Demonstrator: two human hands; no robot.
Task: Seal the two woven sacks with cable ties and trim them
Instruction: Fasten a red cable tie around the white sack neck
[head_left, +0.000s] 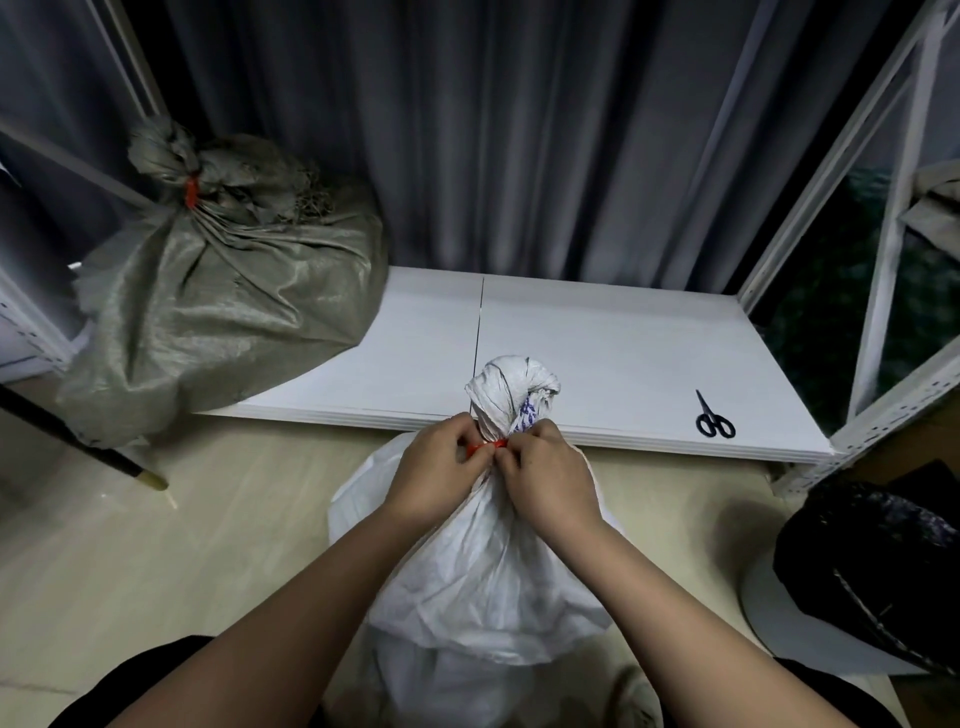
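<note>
**Both hands at the neck of the white sack**

I have the white sack (483, 551) standing on the floor right in front of me, its mouth gathered into a bunch that rises above my knuckles. A red cable tie (487, 445) circles the neck just under that bunch. My left hand (435, 473) pinches the tie from the left of the neck, fingers curled in on it. My right hand (545, 475) does the same from the right, fingertips curled against the tie and the cloth beside it. The two hands nearly meet at the front of the neck.

Beyond the white sack lies a low white board (597, 343), its near edge just behind the bunched top. On that board, to the right of the white sack, a pair of black scissors (714, 420) lies flat, well apart from my hands. To the far left of the white sack the grey sack (218, 306) sits partly on the board, with a red tie (191, 191) around its own gathered neck.
</note>
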